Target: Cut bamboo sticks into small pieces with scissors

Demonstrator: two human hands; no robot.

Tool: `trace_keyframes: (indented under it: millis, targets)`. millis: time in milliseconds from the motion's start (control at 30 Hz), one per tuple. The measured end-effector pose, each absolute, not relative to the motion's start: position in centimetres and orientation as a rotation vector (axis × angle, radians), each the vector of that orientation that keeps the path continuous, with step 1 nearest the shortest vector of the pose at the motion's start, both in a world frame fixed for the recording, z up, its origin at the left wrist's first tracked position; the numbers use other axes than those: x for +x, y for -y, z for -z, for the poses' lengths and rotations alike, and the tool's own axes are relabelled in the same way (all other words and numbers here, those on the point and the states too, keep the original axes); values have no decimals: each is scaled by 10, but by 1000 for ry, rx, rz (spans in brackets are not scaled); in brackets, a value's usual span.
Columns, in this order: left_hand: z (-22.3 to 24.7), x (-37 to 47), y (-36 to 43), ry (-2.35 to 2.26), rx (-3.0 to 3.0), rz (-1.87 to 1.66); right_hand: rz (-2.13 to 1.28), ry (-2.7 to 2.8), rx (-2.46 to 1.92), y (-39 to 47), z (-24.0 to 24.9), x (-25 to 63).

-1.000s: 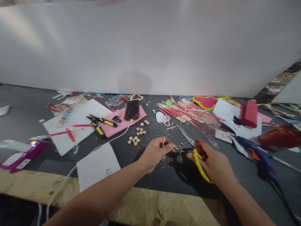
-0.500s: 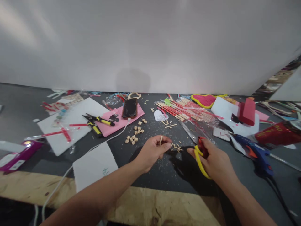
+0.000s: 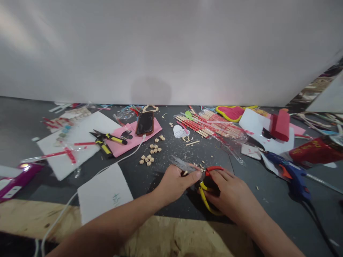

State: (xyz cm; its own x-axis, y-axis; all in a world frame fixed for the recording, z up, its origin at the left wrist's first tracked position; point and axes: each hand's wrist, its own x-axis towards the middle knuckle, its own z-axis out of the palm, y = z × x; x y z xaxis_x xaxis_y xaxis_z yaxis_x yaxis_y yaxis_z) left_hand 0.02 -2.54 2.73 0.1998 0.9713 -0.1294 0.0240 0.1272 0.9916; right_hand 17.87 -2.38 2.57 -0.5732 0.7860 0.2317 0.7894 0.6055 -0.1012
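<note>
Wooden stick [image 3: 185, 173] pinched in left hand [image 3: 178, 182]; grip nearly closed.

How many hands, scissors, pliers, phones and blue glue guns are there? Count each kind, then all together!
Hands: 2, the left hand and right hand
Scissors: 1
Pliers: 1
Phone: 1
Blue glue gun: 1
Total: 6

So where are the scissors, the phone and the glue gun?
Scissors [image 3: 204, 201]: head view, on the yellow handle.
Phone [image 3: 145, 123]: head view, middle of the dark screen.
Glue gun [image 3: 296, 176]: head view, on the blue body.
</note>
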Motion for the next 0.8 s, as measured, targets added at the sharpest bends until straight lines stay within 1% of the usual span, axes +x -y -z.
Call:
trace_keyframes:
  millis: [133,267,433,500,633,700,800]
  targets:
    - [-26,0,25,-1188,1189,-974,-37,2560,-1378,24,-28,182]
    - [-22,-1,23,-1220,1056,-970,-225,2443,-1497,25,-27,180]
    - [-24,-2,23,-1088,1088,-910,-350,2448,-1309,25,-23,173]
    - [-25,-3,22,-1015,1116,-914,-398,2386,-1303,24,-23,173]
    - [-24,-11,17,-1066,1141,-986,-475,2098,-1398,17,-28,184]
    - [-23,-17,14,-1144,1201,-938,-549,1861,-1465,12,-29,191]
    - [-23,-25,9,-1265,1375,-845,-742,1550,-1440,5,-32,198]
